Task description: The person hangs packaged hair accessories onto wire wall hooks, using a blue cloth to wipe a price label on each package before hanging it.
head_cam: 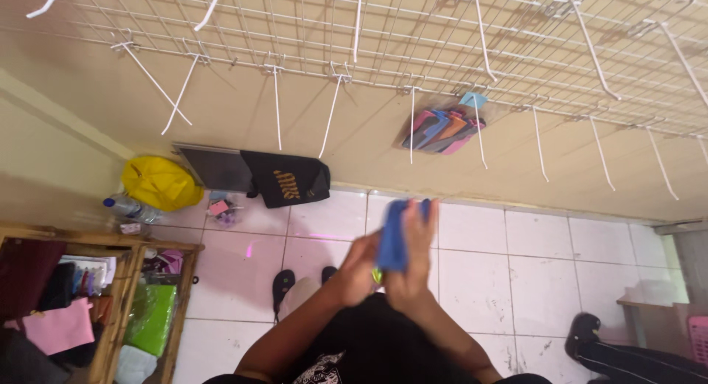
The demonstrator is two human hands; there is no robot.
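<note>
Blue item (pixel 394 236), flat and narrow, sits upright between your hands, in front of chest, above white tile floor (pixel 472 259). Right hand (pixel 414 270) pinches it; left hand (pixel 356 270) blurred against lower edge, grip unclear. Steady both hands, keep item vertical. Beyond: similar coloured items (pixel 442 130) hang on wall grid hook (pixel 479 137); free hooks either side.

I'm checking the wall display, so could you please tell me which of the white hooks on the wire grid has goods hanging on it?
Only the hook right of centre carries goods: a fan of coloured flat items. The other hooks on the grid hang bare.
</note>
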